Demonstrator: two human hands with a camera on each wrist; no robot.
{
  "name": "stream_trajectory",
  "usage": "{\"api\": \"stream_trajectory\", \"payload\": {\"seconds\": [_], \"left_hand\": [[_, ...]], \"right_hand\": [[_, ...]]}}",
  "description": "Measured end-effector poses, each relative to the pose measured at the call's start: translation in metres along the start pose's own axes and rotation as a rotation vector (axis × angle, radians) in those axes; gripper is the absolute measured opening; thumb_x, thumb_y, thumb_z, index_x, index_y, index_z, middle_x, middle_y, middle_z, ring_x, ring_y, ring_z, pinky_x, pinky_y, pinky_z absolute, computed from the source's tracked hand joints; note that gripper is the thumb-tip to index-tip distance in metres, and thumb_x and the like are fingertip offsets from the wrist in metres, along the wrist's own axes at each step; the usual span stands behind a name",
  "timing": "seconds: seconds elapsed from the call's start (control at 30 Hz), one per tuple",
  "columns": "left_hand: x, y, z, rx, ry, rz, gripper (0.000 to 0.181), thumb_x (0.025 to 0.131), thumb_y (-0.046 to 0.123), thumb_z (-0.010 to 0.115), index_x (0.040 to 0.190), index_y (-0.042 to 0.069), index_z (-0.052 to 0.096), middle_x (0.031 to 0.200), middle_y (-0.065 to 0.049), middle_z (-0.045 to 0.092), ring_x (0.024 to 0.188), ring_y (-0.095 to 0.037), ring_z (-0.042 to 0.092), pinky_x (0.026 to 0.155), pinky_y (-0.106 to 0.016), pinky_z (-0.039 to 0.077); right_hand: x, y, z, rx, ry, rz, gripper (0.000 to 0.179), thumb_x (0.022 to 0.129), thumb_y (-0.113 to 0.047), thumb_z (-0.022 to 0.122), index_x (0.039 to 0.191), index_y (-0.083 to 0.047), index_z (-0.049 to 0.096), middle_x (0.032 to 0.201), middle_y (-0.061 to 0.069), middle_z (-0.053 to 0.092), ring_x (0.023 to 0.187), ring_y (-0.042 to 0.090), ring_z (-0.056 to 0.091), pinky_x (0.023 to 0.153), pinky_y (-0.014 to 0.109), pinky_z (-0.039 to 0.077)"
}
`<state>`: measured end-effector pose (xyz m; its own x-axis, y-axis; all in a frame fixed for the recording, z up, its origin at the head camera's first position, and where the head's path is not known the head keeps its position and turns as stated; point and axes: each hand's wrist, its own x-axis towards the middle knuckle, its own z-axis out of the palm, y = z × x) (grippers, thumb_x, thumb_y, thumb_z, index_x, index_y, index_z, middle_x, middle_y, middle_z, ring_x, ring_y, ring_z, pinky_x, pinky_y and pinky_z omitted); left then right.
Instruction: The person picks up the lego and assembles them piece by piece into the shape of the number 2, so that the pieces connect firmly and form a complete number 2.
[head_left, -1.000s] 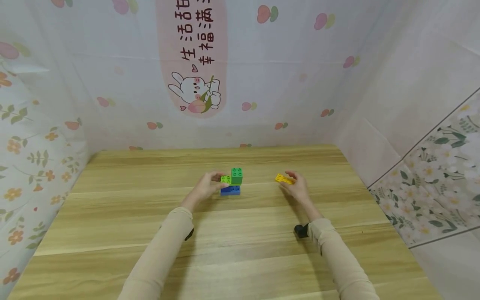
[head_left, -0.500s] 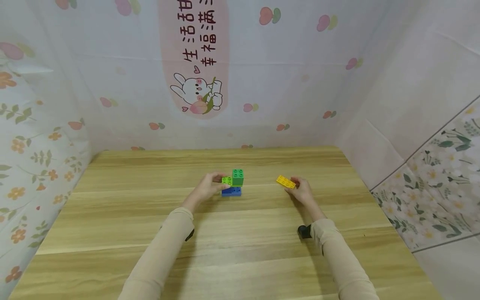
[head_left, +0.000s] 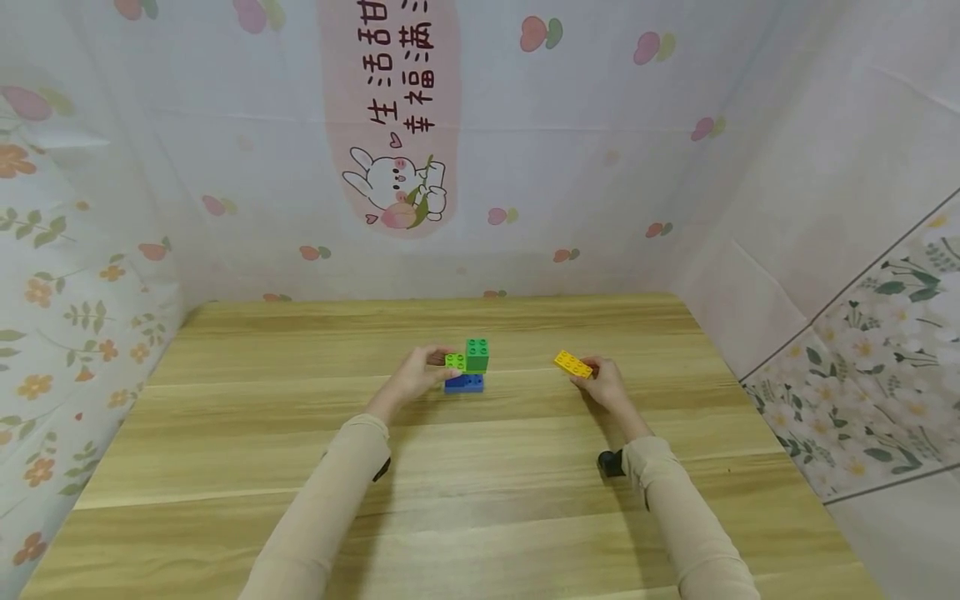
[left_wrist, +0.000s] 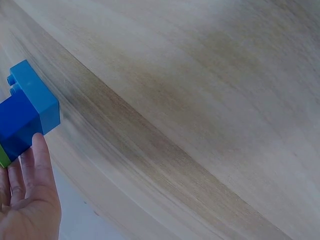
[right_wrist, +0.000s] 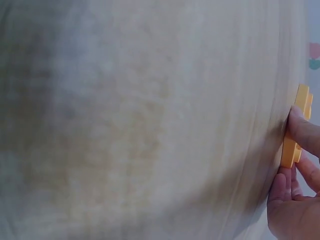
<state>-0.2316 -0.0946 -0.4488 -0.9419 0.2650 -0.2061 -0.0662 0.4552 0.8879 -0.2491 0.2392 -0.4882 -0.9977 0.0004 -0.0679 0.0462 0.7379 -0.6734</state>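
Toward the far edge of the table (head_left: 225, 467), near its middle, our left hand (head_left: 411, 379) grips a small stack of bricks: fingers and thumb curl round the lime brick (head_left: 453, 362), which sits beside a taller green brick (head_left: 476, 354), both pressed onto a blue brick (head_left: 463, 383) that rests on the wood. From the left wrist, the blue brick (left_wrist: 27, 115) shows crisp moulded corners and a stud, with a fingertip touching its lower side.

Further right, apart from the stack, our right hand (head_left: 603, 385) pinches a yellow plate (head_left: 572, 363) between thumb and fingers, held tilted just above the surface. From the right wrist, the plate (right_wrist: 295, 125) is thin and flat, seen edge-on, with a finger (right_wrist: 305, 131) across it.

We judge the build part done: three bricks are joined, and the plate is not yet attached.

All the bricks are glossy hard plastic with round studs. The table is pale, matte wood grain in long planks. Around it hangs soft patterned sheeting (head_left: 600, 150) with fruit and flower prints.
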Motion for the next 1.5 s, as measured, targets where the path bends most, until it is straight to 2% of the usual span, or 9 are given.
{"api": "stream_trajectory", "payload": {"seconds": [0.13, 0.33, 0.6, 0.77, 0.93, 1.07, 1.3, 1.5], "left_hand": [[0.001, 0.001, 0.0, 0.004, 0.0, 0.005, 0.042, 0.086, 0.018, 0.063, 0.126, 0.007, 0.052, 0.123, -0.014, 0.055, 0.119, -0.029, 0.049, 0.098, -0.043, 0.043], [0.002, 0.002, 0.001, 0.005, -0.002, 0.012, 0.042, 0.086, 0.017, 0.063, 0.125, 0.006, 0.052, 0.122, -0.014, 0.055, 0.118, -0.029, 0.049, 0.096, -0.042, 0.045], [0.004, 0.002, 0.0, 0.018, 0.007, 0.011, 0.043, 0.086, 0.019, 0.064, 0.125, 0.007, 0.052, 0.122, -0.014, 0.055, 0.118, -0.029, 0.049, 0.097, -0.042, 0.045], [0.003, 0.0, 0.001, 0.023, 0.009, 0.008, 0.042, 0.086, 0.018, 0.064, 0.125, 0.008, 0.053, 0.121, -0.013, 0.056, 0.117, -0.028, 0.05, 0.094, -0.04, 0.047], [0.0, 0.0, 0.003, 0.019, 0.016, 0.012, 0.042, 0.086, 0.018, 0.064, 0.125, 0.008, 0.053, 0.121, -0.013, 0.056, 0.117, -0.028, 0.05, 0.095, -0.04, 0.047], [-0.002, 0.0, 0.003, 0.013, 0.022, 0.015, 0.042, 0.086, 0.017, 0.064, 0.125, 0.007, 0.053, 0.121, -0.013, 0.056, 0.117, -0.028, 0.05, 0.096, -0.041, 0.046], [-0.001, -0.001, 0.003, 0.013, 0.022, 0.03, 0.043, 0.085, 0.016, 0.064, 0.126, 0.005, 0.052, 0.12, -0.014, 0.057, 0.117, -0.029, 0.05, 0.097, -0.042, 0.044], [-0.001, -0.001, 0.002, -0.004, 0.01, 0.034, 0.044, 0.086, 0.014, 0.063, 0.127, 0.005, 0.052, 0.121, -0.014, 0.056, 0.117, -0.03, 0.05, 0.096, -0.042, 0.045]], "right_hand": [[0.0, 0.002, -0.001, 0.008, -0.001, 0.002, 0.044, 0.084, -0.007, 0.064, 0.119, 0.014, 0.05, 0.115, 0.032, 0.053, 0.094, 0.032, 0.05, 0.078, 0.036, 0.044], [0.003, 0.006, -0.003, 0.063, -0.05, 0.065, 0.048, 0.086, -0.014, 0.063, 0.125, 0.01, 0.047, 0.12, 0.03, 0.051, 0.104, 0.035, 0.051, 0.088, 0.041, 0.045], [0.005, -0.004, -0.006, 0.1, -0.08, 0.095, 0.051, 0.087, -0.018, 0.062, 0.127, 0.009, 0.045, 0.123, 0.029, 0.05, 0.108, 0.035, 0.05, 0.092, 0.042, 0.044], [0.005, -0.014, -0.004, 0.143, -0.077, 0.045, 0.05, 0.087, -0.014, 0.063, 0.126, 0.011, 0.045, 0.123, 0.03, 0.051, 0.109, 0.036, 0.051, 0.093, 0.042, 0.045], [0.006, -0.027, -0.003, 0.158, -0.069, 0.019, 0.049, 0.085, -0.013, 0.063, 0.125, 0.01, 0.047, 0.122, 0.029, 0.053, 0.106, 0.034, 0.052, 0.087, 0.035, 0.047], [0.006, -0.043, -0.005, 0.148, -0.087, 0.028, 0.05, 0.086, -0.014, 0.063, 0.127, 0.007, 0.047, 0.123, 0.027, 0.052, 0.108, 0.034, 0.05, 0.087, 0.036, 0.046], [0.005, -0.069, -0.007, 0.126, -0.093, -0.038, 0.046, 0.086, -0.012, 0.063, 0.128, 0.003, 0.049, 0.124, 0.024, 0.052, 0.11, 0.035, 0.051, 0.086, 0.039, 0.049], [0.006, -0.083, -0.006, 0.132, -0.111, -0.04, 0.05, 0.085, -0.019, 0.064, 0.129, -0.001, 0.048, 0.125, 0.022, 0.052, 0.11, 0.034, 0.05, 0.087, 0.038, 0.049]]}}
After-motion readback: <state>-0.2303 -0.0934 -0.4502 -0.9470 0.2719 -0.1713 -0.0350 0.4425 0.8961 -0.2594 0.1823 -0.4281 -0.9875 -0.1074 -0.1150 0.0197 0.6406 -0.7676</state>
